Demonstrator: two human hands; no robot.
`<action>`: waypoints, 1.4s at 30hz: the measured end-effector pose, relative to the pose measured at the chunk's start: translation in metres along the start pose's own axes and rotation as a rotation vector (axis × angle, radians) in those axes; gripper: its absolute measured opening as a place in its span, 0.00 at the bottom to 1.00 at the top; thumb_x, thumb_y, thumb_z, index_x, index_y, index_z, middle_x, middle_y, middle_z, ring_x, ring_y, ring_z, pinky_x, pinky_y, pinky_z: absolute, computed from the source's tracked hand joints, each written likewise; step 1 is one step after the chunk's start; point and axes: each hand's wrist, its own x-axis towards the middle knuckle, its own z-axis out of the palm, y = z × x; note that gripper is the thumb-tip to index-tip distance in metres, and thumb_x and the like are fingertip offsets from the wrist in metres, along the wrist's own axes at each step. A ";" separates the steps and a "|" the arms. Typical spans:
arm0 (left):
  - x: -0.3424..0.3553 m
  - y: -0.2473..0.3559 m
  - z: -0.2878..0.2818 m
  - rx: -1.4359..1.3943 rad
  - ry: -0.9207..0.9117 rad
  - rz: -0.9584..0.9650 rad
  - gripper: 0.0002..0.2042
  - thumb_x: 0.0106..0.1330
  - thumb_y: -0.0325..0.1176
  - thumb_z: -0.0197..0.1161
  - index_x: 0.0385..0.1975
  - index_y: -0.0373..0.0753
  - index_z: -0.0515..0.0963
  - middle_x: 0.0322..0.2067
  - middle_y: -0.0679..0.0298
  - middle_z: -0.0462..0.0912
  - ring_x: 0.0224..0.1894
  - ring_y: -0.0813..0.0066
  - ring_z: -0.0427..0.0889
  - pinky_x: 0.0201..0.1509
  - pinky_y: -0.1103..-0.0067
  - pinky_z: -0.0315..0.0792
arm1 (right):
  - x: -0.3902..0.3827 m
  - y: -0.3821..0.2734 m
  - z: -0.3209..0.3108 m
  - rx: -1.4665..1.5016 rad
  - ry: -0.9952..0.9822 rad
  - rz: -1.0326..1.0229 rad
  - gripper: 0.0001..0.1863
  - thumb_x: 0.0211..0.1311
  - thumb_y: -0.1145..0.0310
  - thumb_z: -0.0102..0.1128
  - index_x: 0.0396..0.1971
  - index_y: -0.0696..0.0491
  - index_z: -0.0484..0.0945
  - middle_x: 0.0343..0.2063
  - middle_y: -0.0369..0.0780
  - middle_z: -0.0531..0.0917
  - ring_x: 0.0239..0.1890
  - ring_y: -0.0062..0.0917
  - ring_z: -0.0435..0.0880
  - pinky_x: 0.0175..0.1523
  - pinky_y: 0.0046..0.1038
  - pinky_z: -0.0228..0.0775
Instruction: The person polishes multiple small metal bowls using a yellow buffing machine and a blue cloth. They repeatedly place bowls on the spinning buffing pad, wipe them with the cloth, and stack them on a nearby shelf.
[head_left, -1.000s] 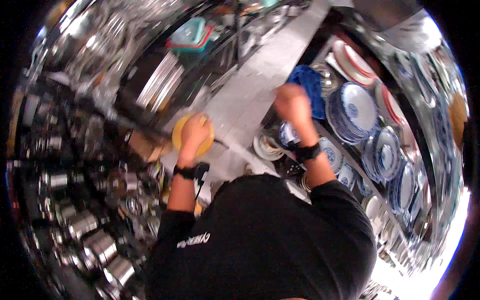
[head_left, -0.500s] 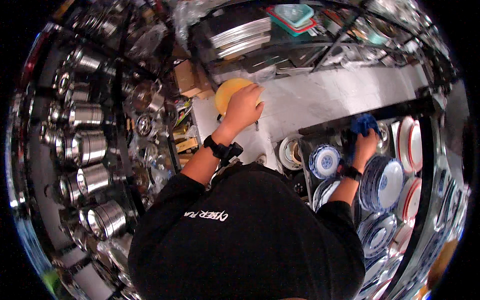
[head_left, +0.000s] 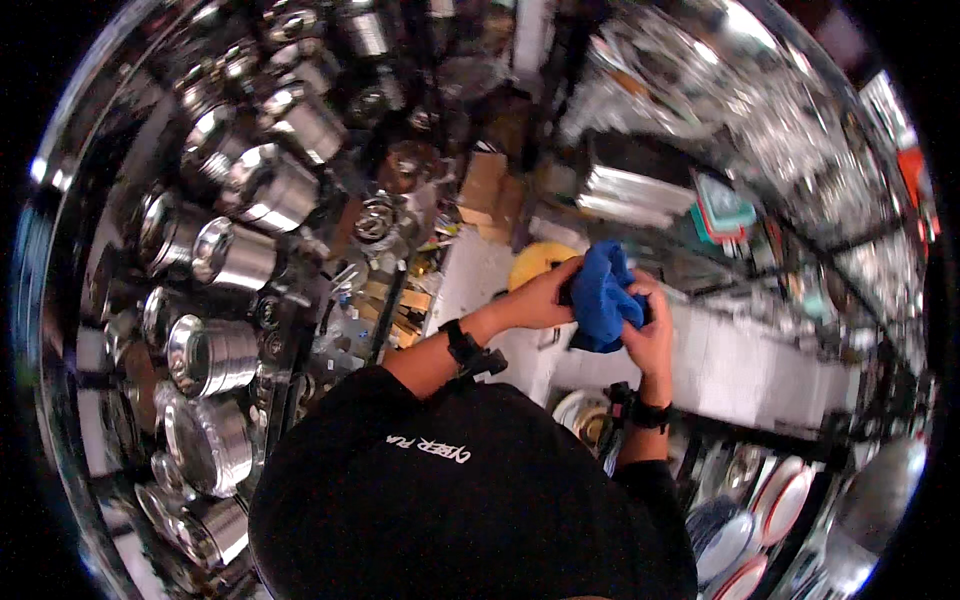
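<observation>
In front of my body, both hands meet at a bunched blue cloth (head_left: 606,292). My left hand (head_left: 546,299) grips its left side, with the fingertips hidden behind the folds. On the right side, my right hand (head_left: 650,328) is closed on the same cloth, thumb and fingers bent round it. Dark edges show beneath and beside the cloth; whether these are its shadowed folds or another object, I cannot tell. Just beyond my left hand is a round yellow stool seat (head_left: 538,262), partly covered by the hand.
Shelves at left carry shiny metal pots (head_left: 236,252). Cardboard boxes (head_left: 484,190) stand ahead, near a stack of metal trays (head_left: 636,190) and teal and red plastic baskets (head_left: 724,212). Red-rimmed plates (head_left: 782,502) and blue-patterned plates (head_left: 722,540) sit on the lower right shelf.
My right hand has brought the blue cloth from the right-hand plate shelf to the middle. My left hand has left the yellow stool and taken hold too. The view has turned left.
</observation>
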 end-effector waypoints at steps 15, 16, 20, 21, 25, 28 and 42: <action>-0.090 0.029 -0.169 0.037 0.402 -0.019 0.33 0.57 0.22 0.62 0.64 0.37 0.57 0.57 0.55 0.68 0.58 0.69 0.69 0.61 0.72 0.66 | 0.114 0.048 0.215 0.743 -0.447 0.559 0.47 0.45 0.68 0.73 0.66 0.50 0.55 0.57 0.38 0.70 0.58 0.26 0.70 0.64 0.31 0.61; -0.090 0.026 -0.175 0.038 0.409 0.001 0.32 0.57 0.23 0.62 0.63 0.37 0.58 0.57 0.55 0.68 0.58 0.68 0.69 0.61 0.72 0.66 | 0.123 0.051 0.219 0.647 -0.420 0.472 0.48 0.44 0.69 0.73 0.66 0.50 0.55 0.58 0.38 0.70 0.59 0.27 0.70 0.64 0.31 0.61; -0.092 0.036 -0.202 0.084 0.641 -0.034 0.31 0.60 0.26 0.62 0.65 0.41 0.60 0.58 0.56 0.69 0.53 0.69 0.74 0.57 0.73 0.69 | 0.164 0.057 0.204 0.501 -0.389 0.223 0.51 0.37 0.73 0.73 0.66 0.51 0.55 0.58 0.38 0.70 0.60 0.28 0.69 0.65 0.33 0.60; -0.090 0.041 -0.201 0.005 0.741 -0.086 0.29 0.64 0.32 0.61 0.65 0.44 0.59 0.58 0.59 0.69 0.53 0.71 0.75 0.55 0.74 0.71 | 0.175 0.056 0.198 0.530 -0.403 0.185 0.52 0.35 0.74 0.73 0.66 0.51 0.56 0.59 0.39 0.69 0.60 0.29 0.69 0.65 0.33 0.59; -0.060 0.048 -0.176 -0.218 0.788 -0.179 0.27 0.68 0.41 0.58 0.64 0.43 0.59 0.58 0.62 0.70 0.55 0.73 0.74 0.55 0.75 0.72 | 0.202 0.055 0.190 0.205 -0.657 -0.008 0.58 0.30 0.74 0.74 0.68 0.50 0.53 0.64 0.41 0.63 0.65 0.32 0.62 0.68 0.34 0.54; -0.036 0.032 -0.177 -0.371 0.726 -0.176 0.27 0.69 0.41 0.55 0.65 0.41 0.59 0.59 0.65 0.70 0.58 0.73 0.71 0.59 0.70 0.69 | 0.214 0.051 0.188 0.310 -0.771 0.005 0.61 0.30 0.72 0.76 0.70 0.49 0.48 0.66 0.41 0.59 0.67 0.32 0.59 0.69 0.34 0.52; -0.003 -0.003 -0.176 0.307 0.835 -0.185 0.26 0.61 0.26 0.58 0.61 0.35 0.64 0.55 0.58 0.74 0.56 0.73 0.72 0.63 0.75 0.65 | 0.238 0.120 0.178 0.631 -0.866 0.557 0.42 0.42 0.73 0.72 0.61 0.54 0.62 0.53 0.40 0.75 0.55 0.31 0.74 0.62 0.34 0.64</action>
